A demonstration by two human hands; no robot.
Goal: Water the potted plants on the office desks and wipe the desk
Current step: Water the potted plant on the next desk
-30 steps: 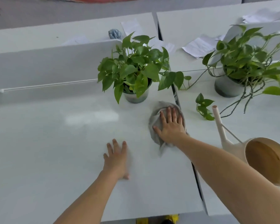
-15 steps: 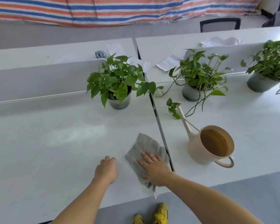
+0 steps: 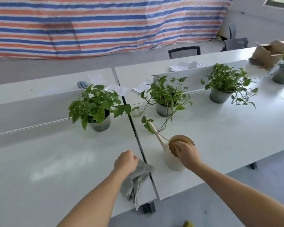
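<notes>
Office on my feed: striped tarp (image 3: 88, 27), grey floor (image 3: 277, 169).
The tarp hangs behind white desks (image 3: 220, 128); I see a dark chair (image 3: 184, 52) beyond them and a window corner (image 3: 280, 2) top right.

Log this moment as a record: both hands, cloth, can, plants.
left hand: grips the cloth on the left desk, beside the gap between the desks
cloth: grey, crumpled, one end hanging over the front edge
right hand: over the can's mouth, fingers curled; grip unclear
can: upright on the right desk, spout pointing away from the person
plants: left plant on the left desk; middle plant and right plant on the right desk; far pot at the view's edge
</notes>
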